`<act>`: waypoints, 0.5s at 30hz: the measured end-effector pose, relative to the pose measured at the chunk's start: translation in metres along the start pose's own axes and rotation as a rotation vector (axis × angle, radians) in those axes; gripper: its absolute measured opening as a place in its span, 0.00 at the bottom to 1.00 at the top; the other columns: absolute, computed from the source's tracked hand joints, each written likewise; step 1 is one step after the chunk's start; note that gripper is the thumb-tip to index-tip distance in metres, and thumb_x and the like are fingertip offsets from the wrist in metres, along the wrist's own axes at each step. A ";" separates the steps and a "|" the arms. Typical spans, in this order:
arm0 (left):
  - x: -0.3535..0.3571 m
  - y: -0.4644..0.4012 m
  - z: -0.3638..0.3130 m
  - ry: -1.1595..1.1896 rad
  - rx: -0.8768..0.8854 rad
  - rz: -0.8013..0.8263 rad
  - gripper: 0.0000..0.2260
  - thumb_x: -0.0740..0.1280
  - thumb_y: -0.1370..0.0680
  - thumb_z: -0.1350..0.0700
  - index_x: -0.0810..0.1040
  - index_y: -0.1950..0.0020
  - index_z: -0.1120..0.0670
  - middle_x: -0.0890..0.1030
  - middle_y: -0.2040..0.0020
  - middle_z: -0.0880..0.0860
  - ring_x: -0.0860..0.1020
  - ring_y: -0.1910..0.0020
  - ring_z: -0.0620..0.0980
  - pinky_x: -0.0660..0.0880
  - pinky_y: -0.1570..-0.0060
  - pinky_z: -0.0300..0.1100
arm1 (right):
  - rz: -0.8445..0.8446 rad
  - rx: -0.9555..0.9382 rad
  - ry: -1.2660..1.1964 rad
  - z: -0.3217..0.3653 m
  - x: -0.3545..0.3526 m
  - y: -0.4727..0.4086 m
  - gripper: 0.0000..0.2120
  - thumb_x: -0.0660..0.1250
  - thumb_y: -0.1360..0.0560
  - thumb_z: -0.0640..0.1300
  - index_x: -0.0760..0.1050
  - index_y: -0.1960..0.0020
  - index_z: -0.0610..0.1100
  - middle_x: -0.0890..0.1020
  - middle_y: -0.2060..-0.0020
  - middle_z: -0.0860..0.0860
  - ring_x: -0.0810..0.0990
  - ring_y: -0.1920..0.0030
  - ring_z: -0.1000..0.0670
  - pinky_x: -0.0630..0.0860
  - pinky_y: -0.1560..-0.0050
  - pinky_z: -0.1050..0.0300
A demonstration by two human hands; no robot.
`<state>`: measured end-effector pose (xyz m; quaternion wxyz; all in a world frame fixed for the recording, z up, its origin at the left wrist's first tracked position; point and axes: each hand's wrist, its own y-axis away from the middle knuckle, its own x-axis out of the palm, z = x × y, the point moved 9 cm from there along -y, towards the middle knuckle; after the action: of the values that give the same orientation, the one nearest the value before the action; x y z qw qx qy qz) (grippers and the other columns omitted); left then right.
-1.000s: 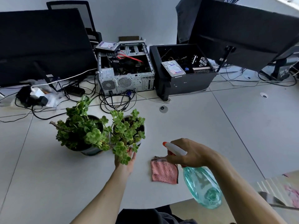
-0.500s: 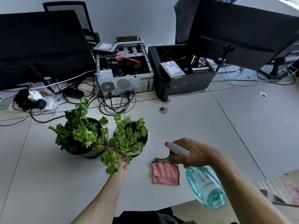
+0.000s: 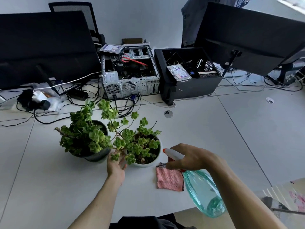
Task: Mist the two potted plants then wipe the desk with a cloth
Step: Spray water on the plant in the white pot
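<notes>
Fingers of the right hand (image 3: 191,158) wrap the neck of the teal spray bottle (image 3: 202,192), nozzle aimed at the white-potted plant (image 3: 140,146). Just under that hand lies the pink cloth (image 3: 169,179), near the desk's (image 3: 214,146) front edge. The left hand (image 3: 116,166), fingers spread, touches leaves between both pots; the dark-potted plant (image 3: 85,138) stands alongside.

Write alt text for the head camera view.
The right hand aims a teal spray bottle at two potted plants on a white desk, while the left hand touches the white pot. A pink cloth lies beside it; open computer cases stand behind.
</notes>
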<state>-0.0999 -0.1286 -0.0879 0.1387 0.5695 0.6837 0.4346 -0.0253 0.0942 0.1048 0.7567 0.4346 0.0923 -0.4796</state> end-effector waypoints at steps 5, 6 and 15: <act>-0.003 0.031 0.030 -0.048 -0.064 0.065 0.18 0.55 0.20 0.44 0.71 0.32 0.47 0.73 0.37 0.54 0.70 0.34 0.55 0.64 0.35 0.55 | -0.052 0.021 0.133 -0.006 0.004 -0.010 0.13 0.68 0.26 0.56 0.76 0.57 0.46 0.81 0.62 0.50 0.79 0.61 0.48 0.77 0.56 0.48; 0.000 0.036 0.032 -0.042 -0.068 0.089 0.17 0.56 0.20 0.44 0.71 0.33 0.46 0.74 0.37 0.53 0.71 0.35 0.55 0.66 0.36 0.56 | -0.060 0.028 0.161 -0.008 0.007 -0.012 0.14 0.68 0.26 0.57 0.77 0.55 0.45 0.82 0.60 0.49 0.81 0.59 0.45 0.77 0.54 0.47; 0.019 0.025 0.019 -0.080 -0.060 0.054 0.21 0.54 0.20 0.43 0.69 0.30 0.50 0.72 0.31 0.55 0.71 0.34 0.57 0.69 0.42 0.60 | -0.039 0.091 -0.039 -0.039 0.009 -0.001 0.18 0.68 0.28 0.62 0.77 0.56 0.47 0.83 0.61 0.49 0.80 0.65 0.53 0.80 0.55 0.50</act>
<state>-0.0761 -0.1039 -0.0748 0.1712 0.6003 0.6487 0.4353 -0.0107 0.1172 0.0761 0.7283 0.4573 0.0642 -0.5063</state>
